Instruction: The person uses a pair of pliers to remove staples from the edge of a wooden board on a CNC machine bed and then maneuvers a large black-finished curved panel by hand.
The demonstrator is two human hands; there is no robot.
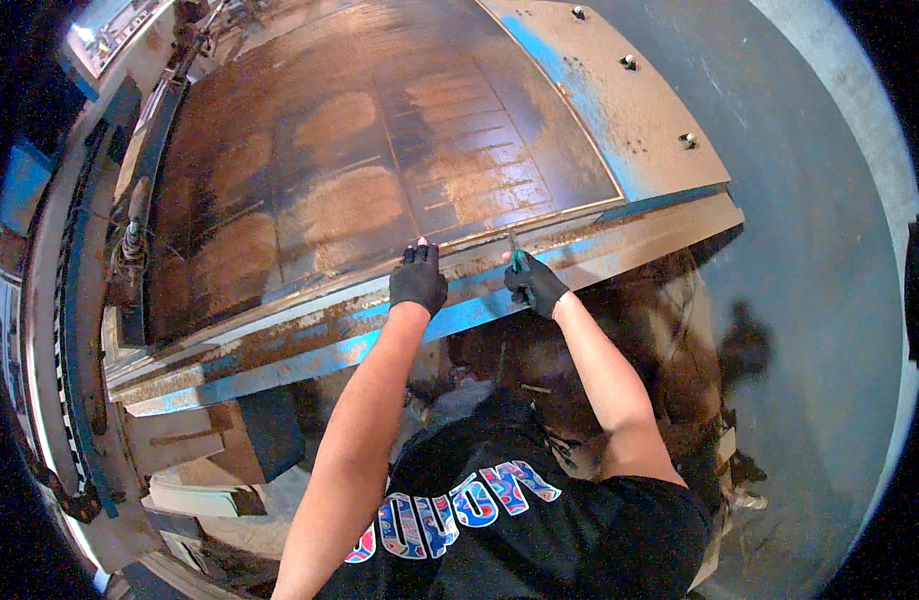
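Observation:
My left hand (418, 278), in a black glove with bare fingertips, lies with its fingers stretched out on the near edge of a large machine bed (380, 312). Nothing shows in its grasp. Further right, my right hand (536, 284), gloved the same way, is closed around a hand tool with a green handle (520, 260). Its thin metal shaft points away from me toward the long groove along the bed's edge; the tip is too small to make out. Beyond both hands spreads a dark flat plate (390, 130) dusted with brown powder and marked with lines.
Along the left runs a machine rail with a rod (140, 205). A dusty blue-edged side panel (630, 110) with several bolts stands at the far right. Grey floor (800, 300) lies right of the machine. Boards (205, 495) are stacked below left.

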